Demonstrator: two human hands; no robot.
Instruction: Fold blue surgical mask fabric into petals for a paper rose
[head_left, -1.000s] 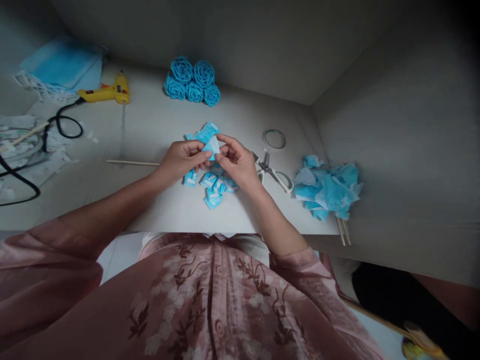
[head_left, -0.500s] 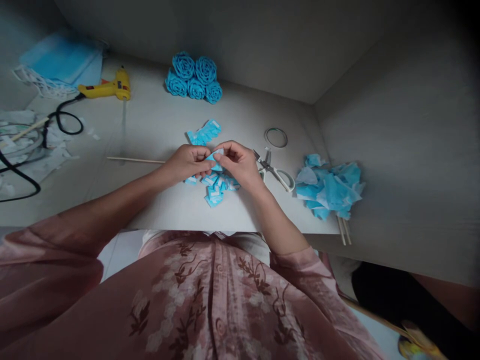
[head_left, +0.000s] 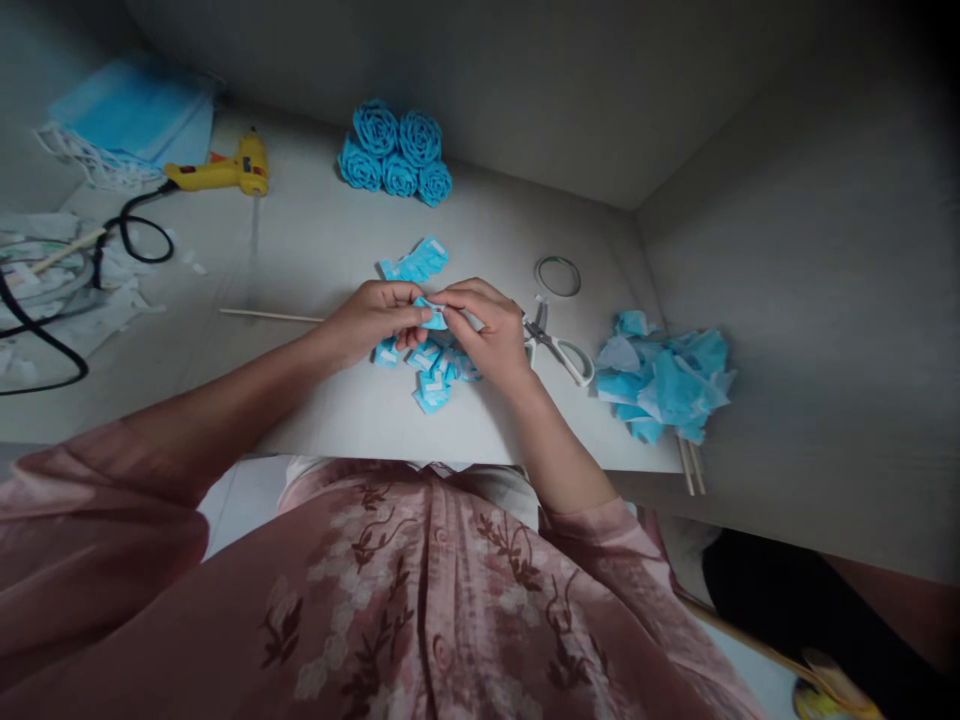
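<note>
- Left hand and right hand pinch one small blue fabric piece between closed fingertips, above the cut-piece pile near the table's front edge.
- Bare tabletop lies left, by one stick.
- Five blue rosettes (back wall), one pair of scissors.

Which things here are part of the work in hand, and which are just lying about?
In hand: left hand, right hand, blue piece, cut pieces.
Lying about: glue gun, roses, scissors, tape ring, stick, scrap pile.
</note>
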